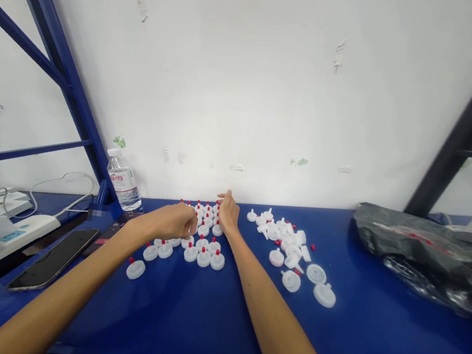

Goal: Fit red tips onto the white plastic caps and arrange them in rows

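Red-tipped white caps (204, 258): left fingers (193, 225) curled over them, cannot tell grip; right fingers (228, 197) slightly parted beside them.

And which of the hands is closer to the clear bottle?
Left. The left hand is just right of the clear bottle, over the red-tipped caps; the right hand is farther right, at those caps' right edge.

On the table (145, 322), grouped lids (203, 231) stand left of scattered lids (293, 249); farther left lies a phone (55, 257), a bottle (124, 186) behind, seemingly near the wall (249, 85); far right, a bag (423, 250).
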A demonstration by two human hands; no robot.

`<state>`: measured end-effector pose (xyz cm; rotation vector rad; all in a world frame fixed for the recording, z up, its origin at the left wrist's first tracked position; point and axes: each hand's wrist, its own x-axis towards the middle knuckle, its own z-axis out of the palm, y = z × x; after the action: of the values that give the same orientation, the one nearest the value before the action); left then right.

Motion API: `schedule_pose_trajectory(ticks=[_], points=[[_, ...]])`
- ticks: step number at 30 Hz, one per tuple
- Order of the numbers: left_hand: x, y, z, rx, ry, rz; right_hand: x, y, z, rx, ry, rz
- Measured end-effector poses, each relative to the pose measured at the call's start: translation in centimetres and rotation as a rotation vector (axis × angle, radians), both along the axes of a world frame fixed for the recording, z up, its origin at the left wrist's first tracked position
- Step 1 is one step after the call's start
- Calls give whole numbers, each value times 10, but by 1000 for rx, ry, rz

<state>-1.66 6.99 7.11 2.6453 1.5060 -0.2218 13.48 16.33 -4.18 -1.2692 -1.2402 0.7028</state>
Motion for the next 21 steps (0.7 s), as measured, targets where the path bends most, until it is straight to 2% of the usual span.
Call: schedule_pose_trajectory(ticks=[4,8,12,15,21], points=[[3,3,-4,66,-5,-2,0,0,0,4,-1,-3],[5,0,-1,122,-54,-48,0,0,1,2,3,0],[14,-8,0,58,-145,-126,0,-2,2,-2,14,5],[23,-9,-3,27,-96,-130,1,-3,3,-4,22,4],[28,1,-11,113,-24,-97,0,-2,3,-3,28,6]])
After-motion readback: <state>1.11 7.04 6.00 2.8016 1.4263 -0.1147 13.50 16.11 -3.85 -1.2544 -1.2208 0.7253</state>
